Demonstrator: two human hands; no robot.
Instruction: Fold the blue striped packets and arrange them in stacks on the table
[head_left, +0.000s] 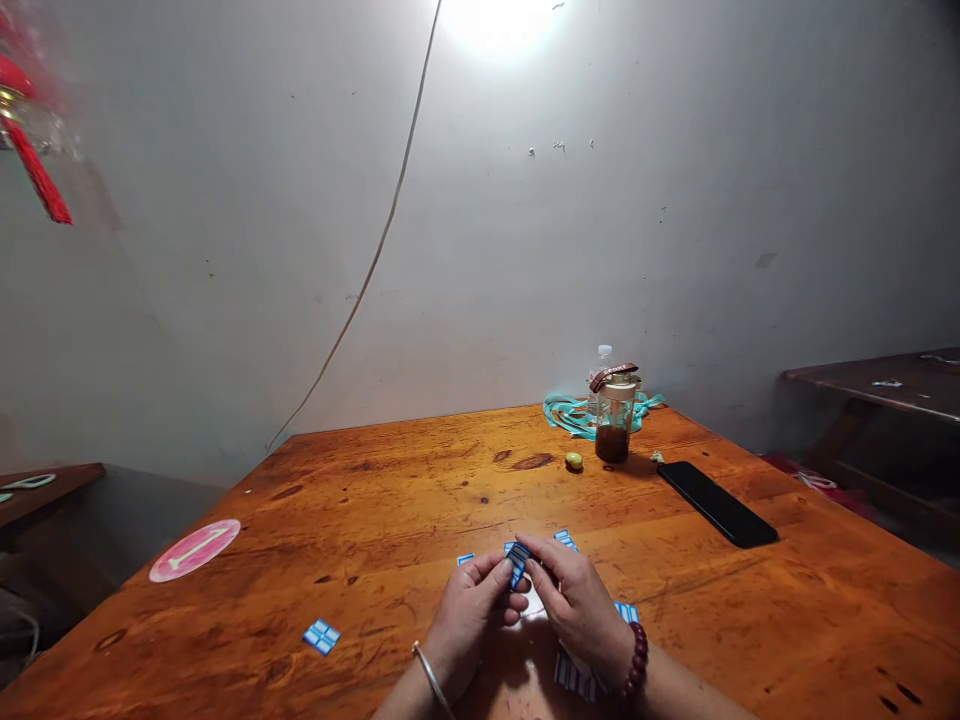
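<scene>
Both my hands meet near the front middle of the table, pinching a small blue-and-white striped card (518,562) between thumbs and fingertips. My left hand (476,605), with a silver bangle at its wrist, grips the card's left side. On the other side is my right hand (574,597), wearing a dark red bead bracelet (638,660). More blue-and-white pieces lie around and partly beneath the hands, including one striped piece (565,540) beyond the right hand and another (574,677) nearer me. Apart from these, a blue-and-white piece (322,636) lies to the left.
The wooden table (390,510) carries a black phone (718,503) at the right. Behind it stand a lidded bottle with dark liquid (614,425), a small yellowish-green object (574,461) and a turquoise ribbon (568,414). A round pink sticker (195,550) lies left.
</scene>
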